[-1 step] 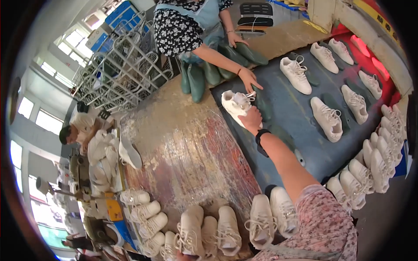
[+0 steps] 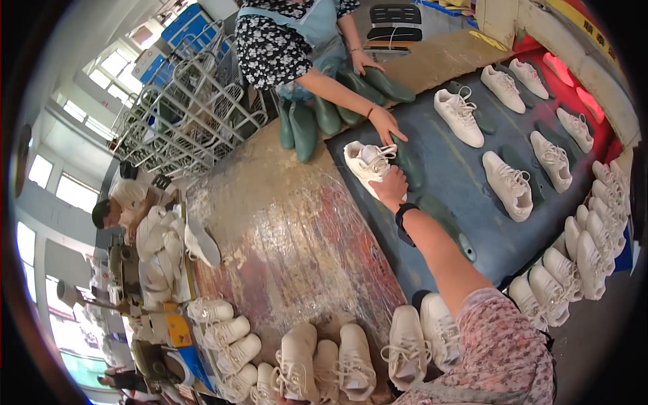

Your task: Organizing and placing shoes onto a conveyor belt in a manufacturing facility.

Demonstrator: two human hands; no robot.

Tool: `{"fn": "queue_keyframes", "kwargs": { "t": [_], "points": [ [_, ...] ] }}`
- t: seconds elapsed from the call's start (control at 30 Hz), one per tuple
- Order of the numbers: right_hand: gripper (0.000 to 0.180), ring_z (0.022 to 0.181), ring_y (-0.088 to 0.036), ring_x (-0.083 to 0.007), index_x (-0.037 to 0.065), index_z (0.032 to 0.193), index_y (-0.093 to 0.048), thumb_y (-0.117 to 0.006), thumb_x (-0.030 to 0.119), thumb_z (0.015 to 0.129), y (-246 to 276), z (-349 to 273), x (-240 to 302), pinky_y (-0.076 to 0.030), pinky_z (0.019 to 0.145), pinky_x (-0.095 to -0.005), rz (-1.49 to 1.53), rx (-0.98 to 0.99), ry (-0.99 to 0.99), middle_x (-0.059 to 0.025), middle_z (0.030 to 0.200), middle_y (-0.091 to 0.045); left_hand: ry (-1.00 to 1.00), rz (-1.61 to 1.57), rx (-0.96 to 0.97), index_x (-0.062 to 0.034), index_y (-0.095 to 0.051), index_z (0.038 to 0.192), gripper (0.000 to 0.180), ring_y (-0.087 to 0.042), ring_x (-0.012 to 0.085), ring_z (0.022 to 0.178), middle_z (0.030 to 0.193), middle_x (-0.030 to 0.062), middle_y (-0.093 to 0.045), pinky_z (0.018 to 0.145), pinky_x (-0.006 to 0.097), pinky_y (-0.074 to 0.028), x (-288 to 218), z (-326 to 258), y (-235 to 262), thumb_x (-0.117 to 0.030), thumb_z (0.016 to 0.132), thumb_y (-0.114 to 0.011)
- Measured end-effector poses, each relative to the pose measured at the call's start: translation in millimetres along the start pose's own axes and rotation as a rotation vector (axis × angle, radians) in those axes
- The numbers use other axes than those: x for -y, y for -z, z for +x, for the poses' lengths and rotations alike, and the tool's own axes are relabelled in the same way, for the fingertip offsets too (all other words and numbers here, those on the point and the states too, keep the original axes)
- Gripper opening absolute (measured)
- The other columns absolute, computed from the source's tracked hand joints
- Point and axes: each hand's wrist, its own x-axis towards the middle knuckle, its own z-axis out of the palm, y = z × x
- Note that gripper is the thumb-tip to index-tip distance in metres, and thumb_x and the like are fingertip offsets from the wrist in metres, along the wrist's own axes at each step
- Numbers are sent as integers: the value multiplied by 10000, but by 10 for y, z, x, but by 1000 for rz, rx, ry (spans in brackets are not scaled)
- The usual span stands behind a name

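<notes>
white sneaker [image 2: 368, 162] sits at the belt [image 2: 472, 236] edge, the right hand [image 2: 391, 187] closed on its heel; several sneakers already ride the belt, more wait below.

White sneakers [image 2: 510, 183] are laid in rows on a dark blue belt [image 2: 466, 169]. Green shoe lasts [image 2: 304, 128] are stacked at the belt's far end. A worn, film-wrapped worktop [image 2: 290, 236] is bordered by further white sneakers [image 2: 354, 364]. Wire racks [image 2: 196, 108] are stood beyond; a seated person [image 2: 125, 202] is seen far left.
</notes>
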Motion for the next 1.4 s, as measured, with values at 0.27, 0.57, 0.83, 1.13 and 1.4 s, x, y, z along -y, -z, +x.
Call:
{"fn": "queue_keyframes", "kwargs": {
  "t": [0.27,0.57,0.83,1.13,1.4],
  "points": [
    [733,1073,-489,-314,64,1130,-431,-801,435,617,-44,283,-60,-418,879,-456,-30,-229,-109,-124,1125,-502,-36,-108,64,-48,-523,1224,420,-606,218,937,1089,97,-610,696,387,-524,0,-93,69,-132,816,-578],
    [558,1085,-553,-294,3,1236,-494,-664,282,784,984,-617,-773,-450,910,-393,80,400,550,-182,1186,-552,311,-270,-33,-69,-533,1191,373,-600,264,939,1093,105,-597,697,509,-537,32,-59,93,-72,818,-558],
    [672,1038,-567,-185,55,1397,-344,-681,122,820,2333,-3221,-610,-496,846,-314,289,1357,404,-122,1210,-535,-57,-300,33,1,-547,1168,308,-552,125,923,1042,62,-616,781,253,-448,-683,19,-431,-55,866,-514],
    [594,921,-561,-137,-5,1346,-400,-574,146,799,2246,-3601,-459,-471,754,-263,708,966,162,-103,1100,-591,-160,-230,516,-13,-435,1320,401,-517,115,1049,1212,42,-537,890,266,-410,-1307,-575,-1524,-202,967,-467],
    [341,821,-646,-251,73,1146,-559,-559,235,845,1865,-1881,-1805,-527,682,-445,646,705,-344,-94,939,-651,-19,-68,629,44,-516,1218,333,-604,180,1012,1123,101,-614,863,280,-463,-980,-734,-1383,-157,954,-489]
  ]
}}
